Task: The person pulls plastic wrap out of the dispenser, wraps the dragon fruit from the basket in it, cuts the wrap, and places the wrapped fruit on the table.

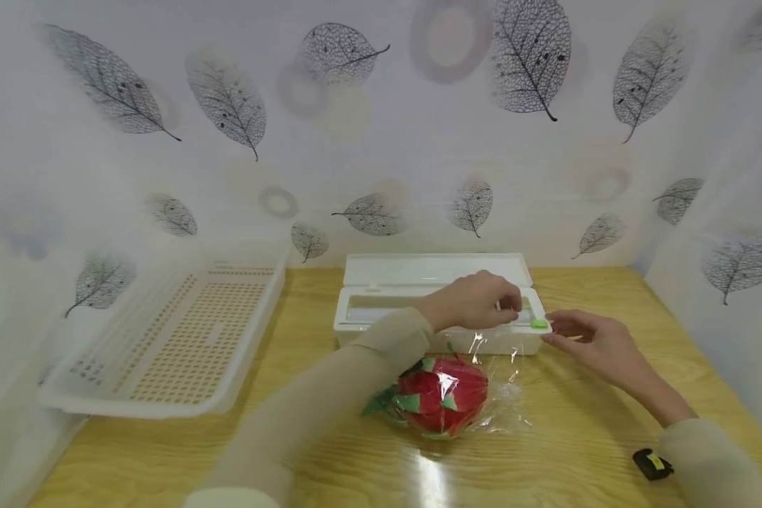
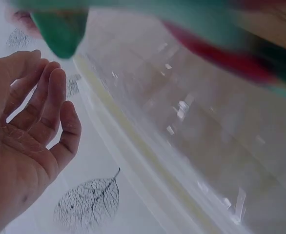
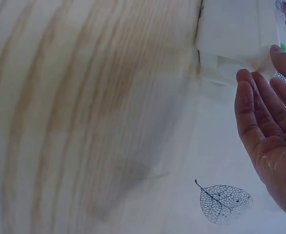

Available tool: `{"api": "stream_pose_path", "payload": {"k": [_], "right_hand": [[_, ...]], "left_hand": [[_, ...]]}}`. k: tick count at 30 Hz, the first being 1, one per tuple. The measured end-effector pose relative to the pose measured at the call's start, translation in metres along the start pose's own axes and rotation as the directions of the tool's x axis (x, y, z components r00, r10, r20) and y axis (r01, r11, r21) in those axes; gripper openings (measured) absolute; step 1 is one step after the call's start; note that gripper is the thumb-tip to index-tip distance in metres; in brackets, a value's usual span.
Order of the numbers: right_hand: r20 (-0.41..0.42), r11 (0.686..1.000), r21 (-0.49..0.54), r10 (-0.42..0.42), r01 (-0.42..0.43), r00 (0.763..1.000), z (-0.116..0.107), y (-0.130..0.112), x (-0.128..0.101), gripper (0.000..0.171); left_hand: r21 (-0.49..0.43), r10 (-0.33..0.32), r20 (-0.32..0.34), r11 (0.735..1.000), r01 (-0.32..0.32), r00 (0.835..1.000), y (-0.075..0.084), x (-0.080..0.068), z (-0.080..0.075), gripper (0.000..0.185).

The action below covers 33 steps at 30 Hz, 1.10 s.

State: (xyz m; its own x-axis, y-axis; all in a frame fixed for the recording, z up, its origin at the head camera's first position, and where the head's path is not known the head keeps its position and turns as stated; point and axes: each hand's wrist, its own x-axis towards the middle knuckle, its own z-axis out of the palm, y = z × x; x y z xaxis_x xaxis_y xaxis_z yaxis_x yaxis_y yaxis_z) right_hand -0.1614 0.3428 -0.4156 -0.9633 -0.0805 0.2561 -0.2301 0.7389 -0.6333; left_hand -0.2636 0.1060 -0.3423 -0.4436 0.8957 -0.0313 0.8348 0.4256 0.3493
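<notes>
A long white cling film dispenser (image 1: 441, 344) stands with its lid (image 1: 438, 269) raised and a green slide cutter (image 1: 538, 324) at its right end. Over its right half hovers my left hand (image 1: 473, 300), fingers loosely bent with nothing visible in them. My right hand (image 1: 600, 346) is at the dispenser's right end, its thumb and fingertips right at the corner. Clear cling film (image 1: 508, 395) stretches from the dispenser's front over a red dragon fruit (image 1: 441, 396) with green-tipped scales. In the left wrist view, the shiny film (image 2: 182, 112) runs along the dispenser's edge.
A white perforated plastic basket (image 1: 197, 346) stands at the left of the wooden table (image 1: 330, 473). Beside the right sleeve lies a small black object with a yellow label (image 1: 652, 464). Leaf-printed sheeting (image 1: 381, 155) rises behind the table and along its sides.
</notes>
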Motion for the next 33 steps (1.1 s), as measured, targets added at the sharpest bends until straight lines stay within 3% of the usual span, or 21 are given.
{"api": "stream_pose_path", "payload": {"k": [3,6,9,13,19,22,25,28,33], "right_hand": [[0.018,0.998,0.024,0.051,-0.051,0.999,0.0,0.001,-0.001,0.037],[0.068,0.988,0.131,0.074,-0.082,0.995,-0.001,0.003,-0.002,0.041],[0.157,0.946,0.285,0.115,-0.156,0.981,-0.004,0.009,-0.003,0.047],[0.308,0.831,0.463,0.174,-0.307,0.935,-0.008,0.017,-0.001,0.052],[0.471,0.595,0.641,0.193,-0.485,0.861,-0.011,0.021,0.006,0.02],[0.502,0.539,0.662,0.197,-0.52,0.842,-0.011,0.021,0.008,0.023],[0.509,0.517,0.661,0.225,-0.544,0.831,-0.011,0.019,0.009,0.022],[0.511,0.52,0.644,0.254,-0.561,0.821,-0.01,0.018,0.01,0.02],[0.494,0.57,0.589,0.307,-0.573,0.814,-0.01,0.015,0.013,0.015]], "left_hand": [[0.005,-0.009,0.018,1.0,0.009,1.0,0.006,0.011,0.003,0.022],[0.004,-0.021,0.047,1.0,0.021,0.999,0.01,0.018,0.005,0.02],[0.019,-0.015,0.069,1.0,0.013,0.998,0.014,0.023,0.006,0.02],[0.056,-0.028,0.079,0.998,0.024,0.996,0.016,0.03,0.01,0.019],[0.087,-0.059,0.065,0.995,0.053,0.996,0.015,0.035,0.019,0.017],[0.092,-0.069,0.058,0.994,0.064,0.996,0.016,0.035,0.02,0.016],[0.091,-0.073,0.054,0.994,0.068,0.996,0.017,0.034,0.019,0.015],[0.1,-0.074,0.048,0.993,0.068,0.996,0.017,0.032,0.018,0.014],[0.126,-0.074,0.029,0.99,0.07,0.997,0.017,0.03,0.019,0.013]]}}
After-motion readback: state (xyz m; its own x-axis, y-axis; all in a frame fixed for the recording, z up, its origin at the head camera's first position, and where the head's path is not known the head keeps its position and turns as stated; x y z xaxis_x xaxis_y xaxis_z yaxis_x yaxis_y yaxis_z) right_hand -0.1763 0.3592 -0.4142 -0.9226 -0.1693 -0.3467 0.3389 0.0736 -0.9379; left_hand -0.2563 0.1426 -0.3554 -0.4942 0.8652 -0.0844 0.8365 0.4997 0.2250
